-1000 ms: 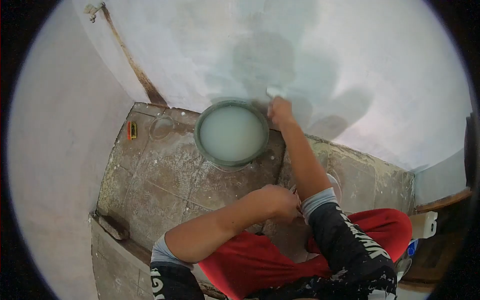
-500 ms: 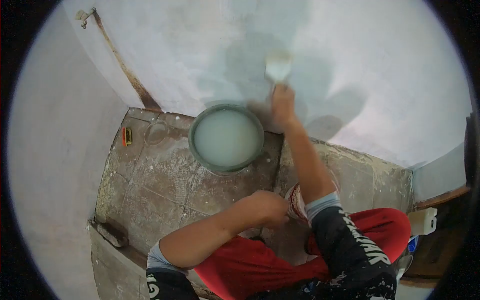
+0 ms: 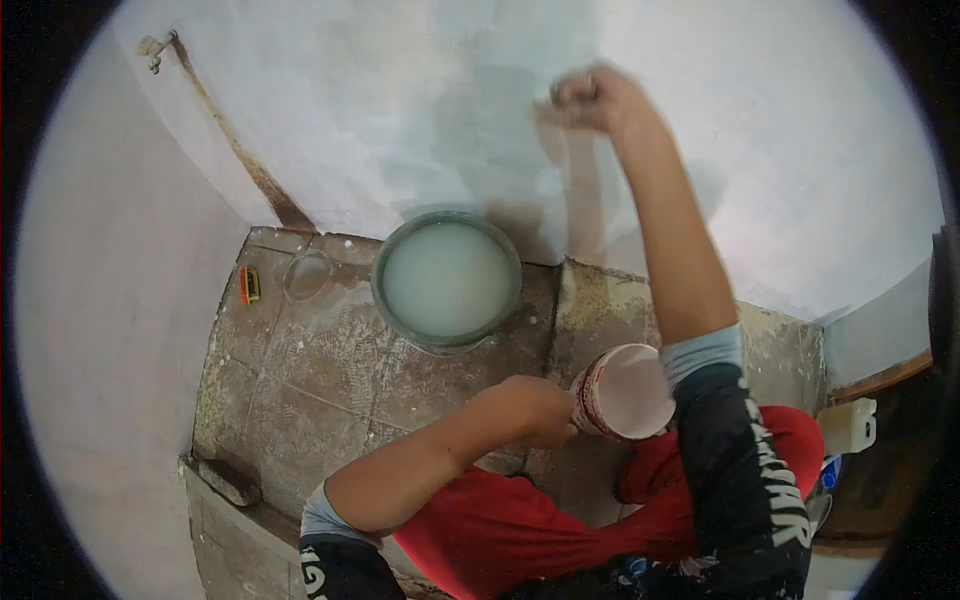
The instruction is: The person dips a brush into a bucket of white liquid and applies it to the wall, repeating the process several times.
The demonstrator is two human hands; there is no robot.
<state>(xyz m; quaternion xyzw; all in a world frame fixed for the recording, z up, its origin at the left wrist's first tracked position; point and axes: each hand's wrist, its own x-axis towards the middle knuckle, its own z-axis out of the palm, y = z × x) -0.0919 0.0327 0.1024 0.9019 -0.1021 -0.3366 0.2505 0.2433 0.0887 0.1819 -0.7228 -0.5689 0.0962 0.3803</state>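
Right hand (image 3: 600, 100) high on the wall, left hand (image 3: 530, 410) holding a pot.
Upper centre, the right fingers curl into a blurred fist against the pale painted wall (image 3: 400, 100). Lower centre, the left fingers wrap the small white red-patterned pot (image 3: 625, 392), near the round green bucket of milky liquid (image 3: 377, 285).

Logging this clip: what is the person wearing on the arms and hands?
The left hand and right hand are bare, with no gloves. Each arm wears a black sleeve with a grey cuff near the elbow. The right sleeve carries large white lettering and pale specks; the left sleeve also shows white marks.
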